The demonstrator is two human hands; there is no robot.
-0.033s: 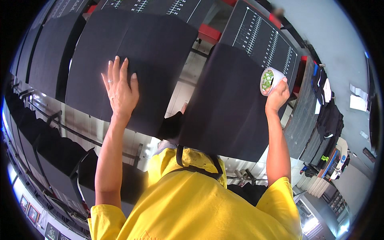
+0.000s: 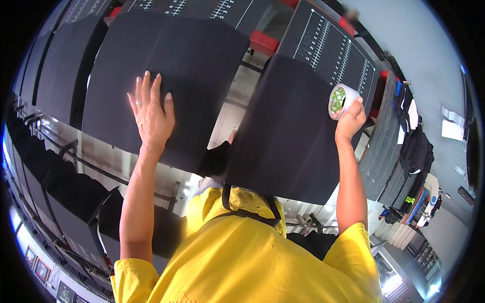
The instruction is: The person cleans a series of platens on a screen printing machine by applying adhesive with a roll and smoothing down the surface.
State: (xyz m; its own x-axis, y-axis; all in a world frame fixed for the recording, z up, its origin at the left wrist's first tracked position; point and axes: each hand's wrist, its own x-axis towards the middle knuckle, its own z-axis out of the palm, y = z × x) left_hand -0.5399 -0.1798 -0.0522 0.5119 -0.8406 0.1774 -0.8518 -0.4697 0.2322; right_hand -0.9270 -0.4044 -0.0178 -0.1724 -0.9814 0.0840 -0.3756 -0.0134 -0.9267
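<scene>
My left hand (image 2: 154, 118) lies flat with its fingers spread on a black cloth piece (image 2: 197, 81). That cloth covers most of a long dark board (image 2: 237, 12) and droops over its near end. In my right hand (image 2: 352, 121) is a roll of tape (image 2: 348, 96), white outside with a green-and-white patterned core. The fingers wrap round the roll's side, and it is held at the right edge of a second black cloth piece (image 2: 288, 131). White ruler marks show on the board (image 2: 323, 43) beyond this second cloth.
More dark boards (image 2: 65, 76) stand in a row at the left, with a metal rail (image 2: 96, 164) and black cloth hanging along the near side. Red brackets (image 2: 263, 43) sit between the boards. At the right are a grey worn board (image 2: 381, 151) and a heap of dark garments (image 2: 417, 146).
</scene>
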